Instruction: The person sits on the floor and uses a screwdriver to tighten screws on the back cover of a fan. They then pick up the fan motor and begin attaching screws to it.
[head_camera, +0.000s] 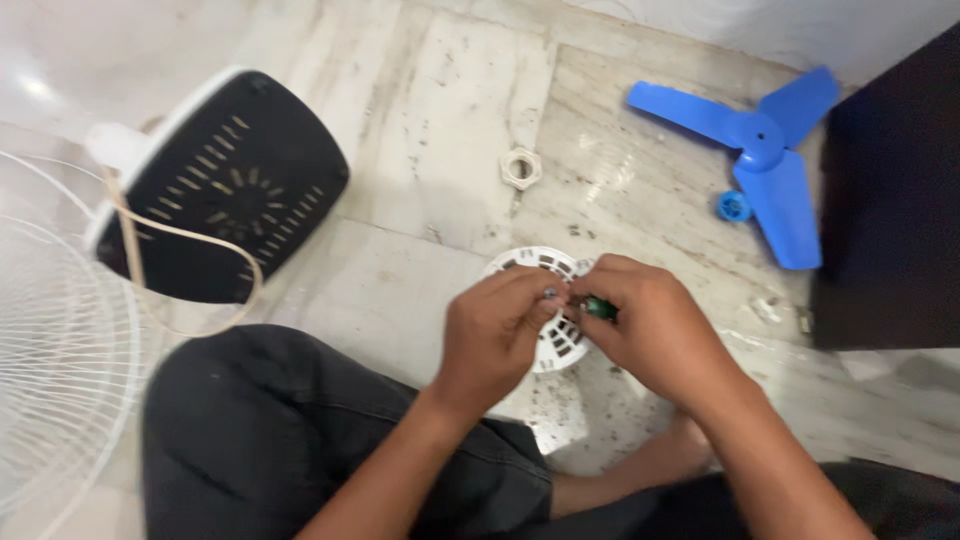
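Observation:
My left hand (497, 334) and my right hand (650, 322) meet above a white round vented fan cover (540, 266) that lies on the marble floor. The left fingers pinch a small metal piece, perhaps a screw (549, 294). In my right hand is a small green-handled tool (600, 308), its tip touching that piece. Both hands hide much of the white cover.
A black slotted fan motor housing with a white rim (225, 185) lies at the left, a cord looped over it. A white wire fan grille (60, 340) is at the far left. A blue three-blade fan propeller (765, 150), a small blue cap (733, 206) and a white plastic nut (521, 167) lie beyond. A dark cabinet (890, 200) stands at the right.

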